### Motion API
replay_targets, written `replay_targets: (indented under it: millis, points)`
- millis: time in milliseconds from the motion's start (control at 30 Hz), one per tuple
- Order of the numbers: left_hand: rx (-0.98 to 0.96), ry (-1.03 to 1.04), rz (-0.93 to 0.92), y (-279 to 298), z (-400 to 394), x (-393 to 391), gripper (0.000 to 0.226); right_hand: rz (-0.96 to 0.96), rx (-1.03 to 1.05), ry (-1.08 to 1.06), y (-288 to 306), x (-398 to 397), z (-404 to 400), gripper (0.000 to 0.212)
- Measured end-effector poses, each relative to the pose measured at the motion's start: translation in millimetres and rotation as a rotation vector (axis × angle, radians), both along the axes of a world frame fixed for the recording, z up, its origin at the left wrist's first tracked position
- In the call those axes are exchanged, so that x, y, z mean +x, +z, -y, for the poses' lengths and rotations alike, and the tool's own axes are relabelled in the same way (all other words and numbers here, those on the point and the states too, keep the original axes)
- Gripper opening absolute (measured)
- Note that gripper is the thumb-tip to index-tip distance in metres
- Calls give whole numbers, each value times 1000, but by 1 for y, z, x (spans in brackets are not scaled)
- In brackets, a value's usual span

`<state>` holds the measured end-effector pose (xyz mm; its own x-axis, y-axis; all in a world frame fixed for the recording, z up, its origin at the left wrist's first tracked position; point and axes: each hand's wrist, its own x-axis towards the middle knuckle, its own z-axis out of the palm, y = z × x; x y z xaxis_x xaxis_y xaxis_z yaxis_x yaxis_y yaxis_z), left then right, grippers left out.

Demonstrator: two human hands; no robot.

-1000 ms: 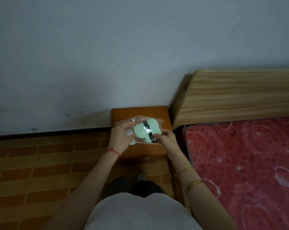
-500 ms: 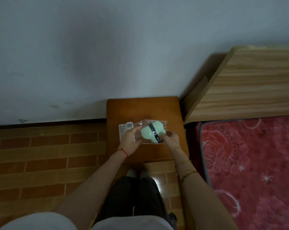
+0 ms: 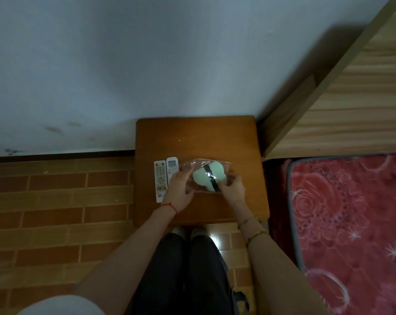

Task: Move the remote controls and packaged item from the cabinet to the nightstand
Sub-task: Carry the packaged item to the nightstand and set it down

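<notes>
A brown wooden nightstand [image 3: 199, 135] stands against the wall. Two white remote controls lie side by side on its left part: a long one [image 3: 160, 178] and a shorter one [image 3: 172, 165] with a display. The packaged item [image 3: 209, 175], a pale green object with a black band inside a clear plastic bag, is just right of the remotes, low over the nightstand top. My left hand [image 3: 180, 192] grips the bag's left side and covers the lower end of the shorter remote. My right hand [image 3: 233, 190] grips its right lower corner.
A light wooden headboard [image 3: 351, 92] rises to the right of the nightstand. A red patterned bed cover [image 3: 351, 223] lies at right. Brick-pattern floor [image 3: 56, 212] spreads at left. My legs and shoes stand just before the nightstand's front edge.
The view has tilted down and closer to the nightstand. Both hands have kept the packaged item and lowered it toward the top, beside the two remotes, which have come into sight.
</notes>
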<state>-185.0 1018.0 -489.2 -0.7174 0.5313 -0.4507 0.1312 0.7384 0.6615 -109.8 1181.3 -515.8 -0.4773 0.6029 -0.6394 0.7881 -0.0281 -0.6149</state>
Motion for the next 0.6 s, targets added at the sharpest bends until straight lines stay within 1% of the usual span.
replay_targets:
  millis: [100,200,300,400,467,533,600]
  points:
    - [-8,27,4,1,0,-1,58,9,-1,29,4,3,-2,56]
    - [-11,43,2,11,5,0,62,27,12,68,17,4,-4,58]
    - [-20,68,0,33,14,1,64,42,64,107,47,3,-2,53]
    - [-5,52,-66,84,20,4,56,24,180,223,90,3,3,45]
    - [-32,25,-152,119,26,5,52,22,288,332,125,5,9,47]
    - [-78,-1,-237,153,35,5,54,12,395,422,163,7,16,51]
    - [-97,-2,-280,186,45,6,56,-22,494,489,200,9,23,53]
